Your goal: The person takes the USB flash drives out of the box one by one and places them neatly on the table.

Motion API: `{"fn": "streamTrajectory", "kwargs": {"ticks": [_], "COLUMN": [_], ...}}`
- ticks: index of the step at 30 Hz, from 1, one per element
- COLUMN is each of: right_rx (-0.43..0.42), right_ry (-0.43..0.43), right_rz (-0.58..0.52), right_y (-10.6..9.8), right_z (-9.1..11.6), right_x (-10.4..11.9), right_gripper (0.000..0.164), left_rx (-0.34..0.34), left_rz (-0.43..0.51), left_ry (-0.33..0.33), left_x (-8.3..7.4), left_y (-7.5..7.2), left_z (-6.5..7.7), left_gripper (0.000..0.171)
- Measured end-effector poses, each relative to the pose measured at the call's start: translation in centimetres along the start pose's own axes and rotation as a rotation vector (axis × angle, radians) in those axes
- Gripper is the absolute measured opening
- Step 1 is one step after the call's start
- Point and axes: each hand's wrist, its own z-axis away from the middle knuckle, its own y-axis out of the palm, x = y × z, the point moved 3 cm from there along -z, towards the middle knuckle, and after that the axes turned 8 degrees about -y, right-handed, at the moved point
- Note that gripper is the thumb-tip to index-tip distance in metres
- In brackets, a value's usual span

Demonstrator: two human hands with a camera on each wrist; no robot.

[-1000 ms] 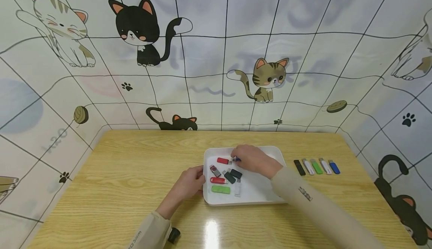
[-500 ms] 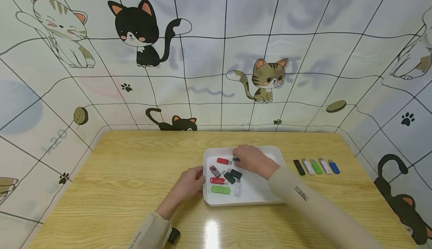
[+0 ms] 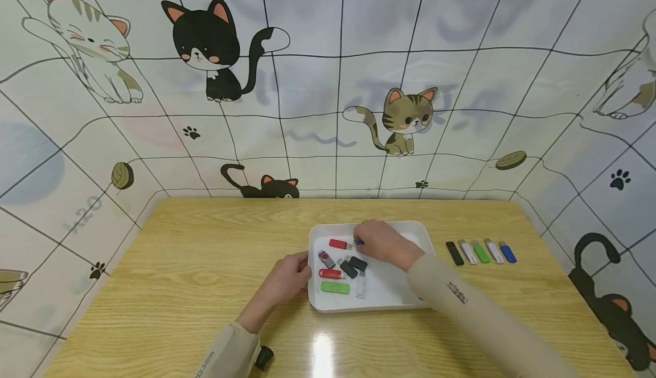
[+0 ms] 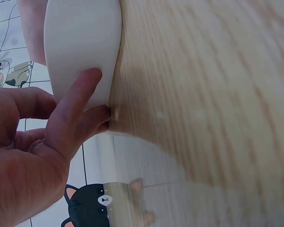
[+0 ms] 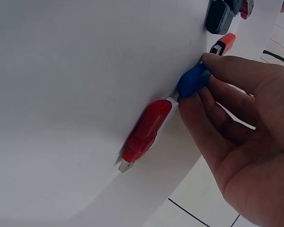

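Note:
Inside a white tray (image 3: pixel 394 295), my right hand (image 3: pixel 384 243) pinches a blue USB stick (image 5: pixel 194 79) between thumb and fingertips, low over the tray floor. Right beside it lies a red-and-white USB stick (image 5: pixel 146 127), which the right hand hides in the head view. My left hand (image 3: pixel 284 275) holds the tray's left edge, one digit against the outer wall and another at the rim. Farther left in the tray are red USB sticks (image 3: pixel 332 274), a swivel one (image 3: pixel 326 259), dark ones (image 3: pixel 348 268), a clear-looking one (image 3: pixel 361 284) and a green one (image 3: pixel 335 288).
Right of the tray, several USB sticks stand in a row on the wooden table (image 3: pixel 205 287): a black one (image 3: pixel 454 253), white ones (image 3: pixel 467 251), a green one (image 3: pixel 480 251) and a blue one (image 3: pixel 507 253). Cat-printed cloth walls (image 3: pixel 307 93) enclose the table's back and sides.
The right hand has shifted slightly to the right within the tray, still at the blue USB stick. The left hand and tray stay in place.

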Motion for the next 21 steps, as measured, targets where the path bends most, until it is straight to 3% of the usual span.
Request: {"fn": "streamTrajectory", "kwargs": {"ticks": [8,15,21], "right_rx": [-0.021,-0.156,-0.276], "right_ry": [0.072,0.110,0.175], "right_rz": [-0.116,-0.215,-0.226], "right_y": [-1.0,-3.5,-5.6], "right_z": [1.1,3.5,6.9], "right_x": [-0.2,-1.0,-3.0], "right_gripper": [0.015,0.019,0.024], "left_rx": [0.001,0.002,0.010], "left_rz": [-0.004,-0.019,-0.010], "left_ry": [-0.001,0.003,0.014], "left_x": [0.0,-0.1,-0.2], "left_y": [0.0,0.0,-0.1], "left_z": [0.1,0.2,0.1], "left_gripper": [0.046,0.047,0.047]}}
